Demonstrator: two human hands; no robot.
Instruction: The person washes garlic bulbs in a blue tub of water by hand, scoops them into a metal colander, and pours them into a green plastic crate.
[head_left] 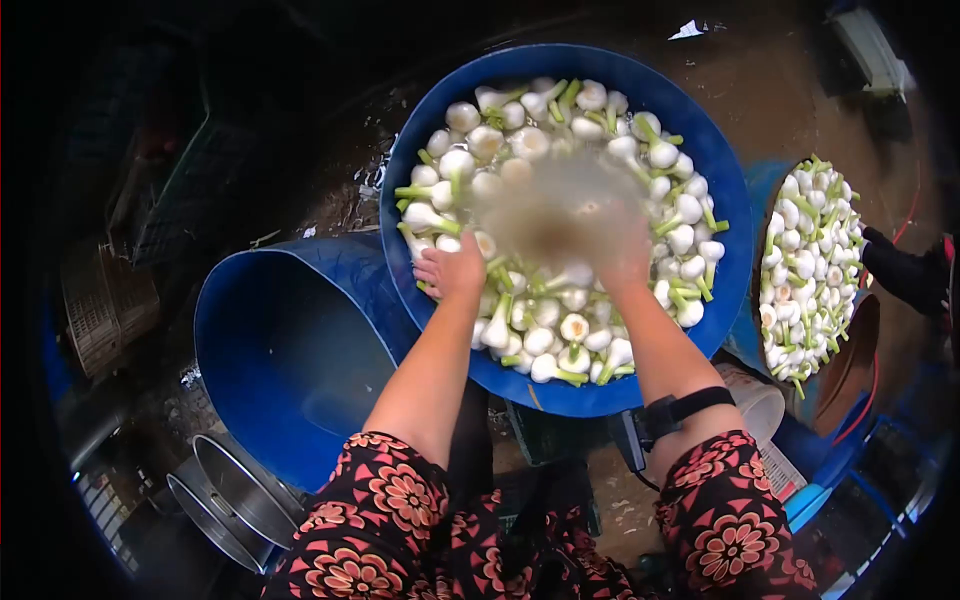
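A large round blue tub (735, 200) holds water and many white bulbs (540, 342) with short green stems, like onions or fresh garlic. Both my arms reach into it. My left hand (452, 268) lies among bulbs at the tub's left side, its fingers stretched out and slightly apart toward the blue wall. On the right of the tub, my right hand (624, 255) is down among the bulbs, its fingers lost in a blurry grey-brown patch that covers the middle of the view.
Left of the tub stands another blue barrel (290, 330) with cloudy liquid in it. Metal basins (240, 500) lie below it. At right, a container is heaped with more bulbs (808, 260); another person's dark-gloved hand (885, 260) is at its edge. A white bucket (757, 400) stands near my right forearm.
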